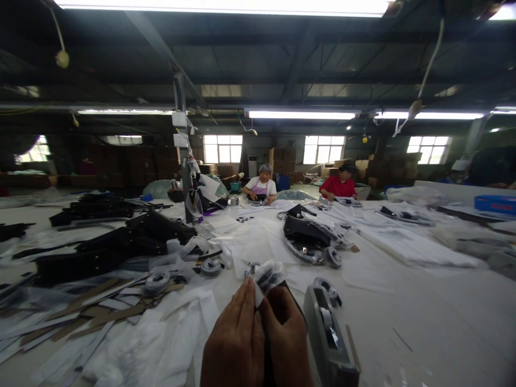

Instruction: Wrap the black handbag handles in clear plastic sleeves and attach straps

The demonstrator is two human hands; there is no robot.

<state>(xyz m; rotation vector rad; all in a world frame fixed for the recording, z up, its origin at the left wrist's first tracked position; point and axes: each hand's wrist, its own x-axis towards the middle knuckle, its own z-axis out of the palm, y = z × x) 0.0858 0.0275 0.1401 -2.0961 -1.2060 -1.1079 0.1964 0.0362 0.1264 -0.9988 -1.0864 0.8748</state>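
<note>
Side by side at the bottom centre, my left hand (234, 336) and my right hand (285, 336) close on a small white strip (258, 294). The left fingers lie straight and together along its left side. On the right, my thumb and bent fingers pinch it. A black strap-like piece (269, 360) runs down between the hands, mostly hidden by them. Just beyond the fingertips is a bundle in clear plastic wrap (269, 275); whether it joins the black piece I cannot tell. A grey tape dispenser (328, 336) stands close to my right hand.
Black bags (121, 242) are heaped at left, above loose cardboard strips (105, 309) and white sheets (161, 338). Another black bag (304, 232) with wrapped straps lies ahead. A metal post (186, 177) rises left of centre. Two people (260, 187) work across the table.
</note>
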